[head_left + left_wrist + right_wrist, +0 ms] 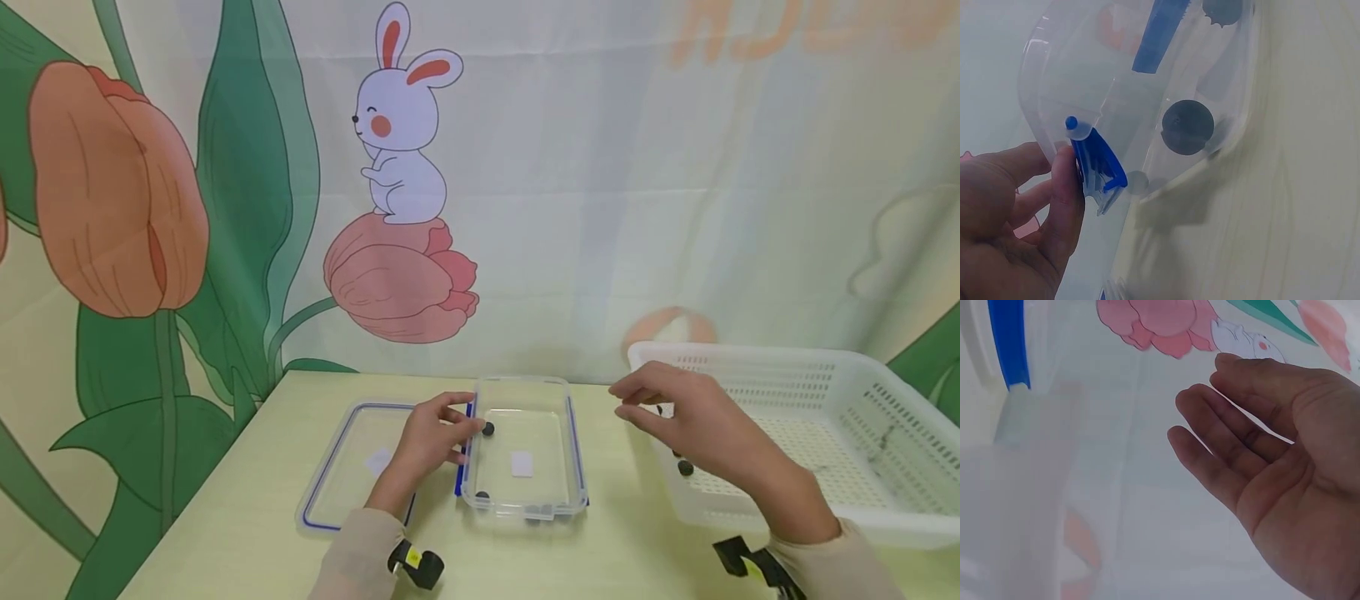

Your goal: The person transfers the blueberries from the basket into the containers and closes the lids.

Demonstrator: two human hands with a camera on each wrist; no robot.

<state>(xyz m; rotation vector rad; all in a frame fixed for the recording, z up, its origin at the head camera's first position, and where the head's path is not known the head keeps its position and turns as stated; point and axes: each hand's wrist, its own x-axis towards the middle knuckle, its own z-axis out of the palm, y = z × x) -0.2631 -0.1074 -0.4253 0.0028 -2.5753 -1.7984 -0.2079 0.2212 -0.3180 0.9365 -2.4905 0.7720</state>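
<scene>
A clear plastic container [525, 507] with blue side latches stands on the table, with several small black balls in view at it, one black ball [488, 428] near the upper left corner. My left hand [438, 433] grips its left wall, thumb at the rim. In the left wrist view the fingers lie beside a blue latch [1099, 164], and a dark round ball [1188, 127] shows through the clear plastic. Raised over the table by the white basket [750, 354], my right hand [697, 417] holds nothing, its fingers loosely bent and apart in the right wrist view.
Left of the container lies a clear lid [330, 475] with a blue seal. More black balls [686, 468] show at the basket's left side. A small white paper [521, 464] shows through the container's floor. A printed curtain [540, 208] hangs behind the table.
</scene>
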